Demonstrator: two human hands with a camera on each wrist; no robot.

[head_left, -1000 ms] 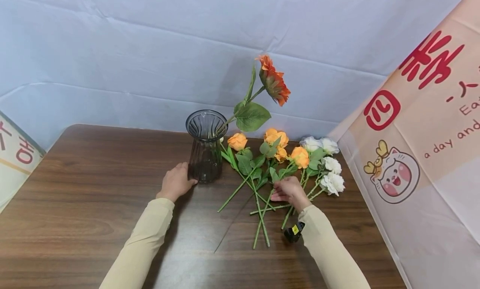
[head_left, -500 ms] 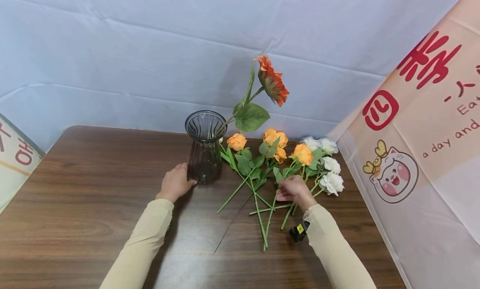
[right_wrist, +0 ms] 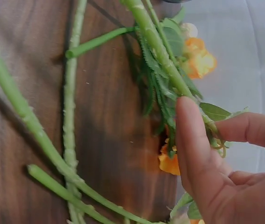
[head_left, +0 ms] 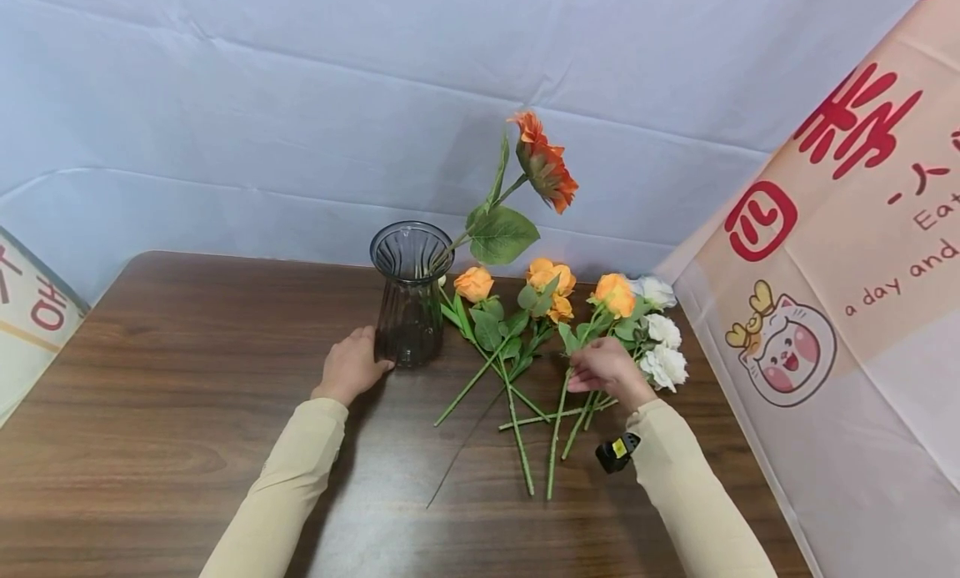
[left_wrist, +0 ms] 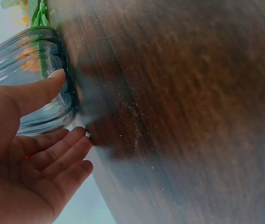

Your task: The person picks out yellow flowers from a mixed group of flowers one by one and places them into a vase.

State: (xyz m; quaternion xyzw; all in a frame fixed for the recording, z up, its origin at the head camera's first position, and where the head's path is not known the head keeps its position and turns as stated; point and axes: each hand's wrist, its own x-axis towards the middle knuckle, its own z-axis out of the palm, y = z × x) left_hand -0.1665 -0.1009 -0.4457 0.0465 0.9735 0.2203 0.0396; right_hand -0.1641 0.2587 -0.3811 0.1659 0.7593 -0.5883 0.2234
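Note:
In the head view, a dark, see-through glass vase (head_left: 409, 324) stands upright with a large orange flower (head_left: 549, 163) leaning out to the right. My left hand (head_left: 350, 366) holds the vase low on its left side; in the left wrist view my thumb (left_wrist: 39, 93) lies across the glass near its base, with the fingers along the other side. With thumb and fingers, my right hand (head_left: 607, 369) pinches the green stem (right_wrist: 162, 51) of an orange rose (head_left: 614, 295). Its stem points toward the table's front, its bloom toward the back right.
More orange roses (head_left: 474, 283) and several white flowers (head_left: 664, 366) lie on the brown table (head_left: 187, 378), their stems (head_left: 520, 436) crossing. A pale cloth wall (head_left: 300, 103) rises behind, and a printed banner (head_left: 847, 228) stands on the right.
My right hand has moved to the right with the rose; its stem has swung off the crossed stem and the bloom now covers part of the white flowers. Left hand and vase have stayed put.

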